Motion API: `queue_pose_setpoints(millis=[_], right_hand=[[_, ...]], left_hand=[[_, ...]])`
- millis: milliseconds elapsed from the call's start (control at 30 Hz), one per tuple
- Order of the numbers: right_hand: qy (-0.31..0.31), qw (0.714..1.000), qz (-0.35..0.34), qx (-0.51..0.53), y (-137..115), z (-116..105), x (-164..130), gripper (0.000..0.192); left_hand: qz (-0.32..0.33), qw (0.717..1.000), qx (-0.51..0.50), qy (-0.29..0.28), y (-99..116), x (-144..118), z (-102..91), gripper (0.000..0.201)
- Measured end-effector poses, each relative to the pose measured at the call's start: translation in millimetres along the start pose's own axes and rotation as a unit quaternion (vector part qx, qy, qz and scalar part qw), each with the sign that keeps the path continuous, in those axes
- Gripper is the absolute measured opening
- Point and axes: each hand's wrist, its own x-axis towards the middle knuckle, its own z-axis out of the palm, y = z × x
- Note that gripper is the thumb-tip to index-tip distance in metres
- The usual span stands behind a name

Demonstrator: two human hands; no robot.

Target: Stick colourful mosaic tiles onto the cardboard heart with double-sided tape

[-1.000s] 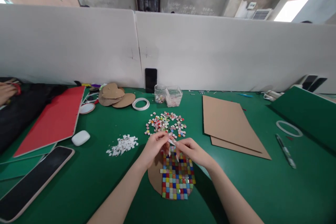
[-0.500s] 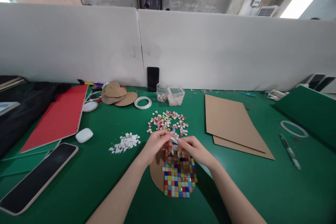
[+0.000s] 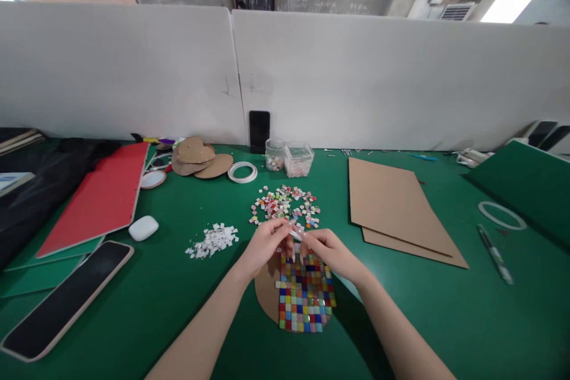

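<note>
My left hand (image 3: pixel 270 241) and my right hand (image 3: pixel 326 247) meet fingertip to fingertip, both closed in a pinch. A small white piece (image 3: pixel 295 234) shows between them; its kind is too small to make out. Below the hands lies a round cardboard disc (image 3: pixel 266 293), its left part bare brown. Rows of colourful square mosaic tiles (image 3: pixel 305 303) cover most of the rest, and my fingers hide the top rows. Just beyond my fingertips is a loose heap of mosaic tiles (image 3: pixel 278 205). A pile of white paper bits (image 3: pixel 214 241) lies left of my left hand.
Clear containers (image 3: pixel 298 160) with tiles stand at the back, near an upright phone (image 3: pixel 259 132) against the white partition (image 3: pixel 356 83). Cardboard sheets (image 3: pixel 392 202) and a pen (image 3: pixel 495 254) lie right; another phone (image 3: pixel 66 297), a white case (image 3: pixel 143 228) and a red board (image 3: pixel 100 193) lie left.
The camera view has shifted slightly. My hands stay together above the disc, with only a small movement of the fingers around the white piece.
</note>
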Motion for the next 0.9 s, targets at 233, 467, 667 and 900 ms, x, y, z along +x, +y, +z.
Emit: queue_pose_setpoints(millis=[233,467,667,900], right_hand=[[0.006,1.000,0.018,0.003,-0.5,1.0,-0.9,0.046],[0.010,1.000,0.010,-0.003,-0.1,3.1,-0.6,0.048],[0.026,1.000,0.011,-0.007,3.0,15.8,2.3,0.043],[0.101,0.985,-0.040,-0.133,11.4,32.4,6.3,0.041]], left_hand=[[0.019,0.999,0.043,0.003,-0.7,0.3,0.0,0.024],[0.034,0.999,0.009,0.013,-1.2,-0.1,2.3,0.022],[0.020,0.997,-0.063,0.049,-6.2,4.2,2.3,0.039],[0.049,0.979,-0.129,0.150,-11.1,8.6,11.2,0.039]])
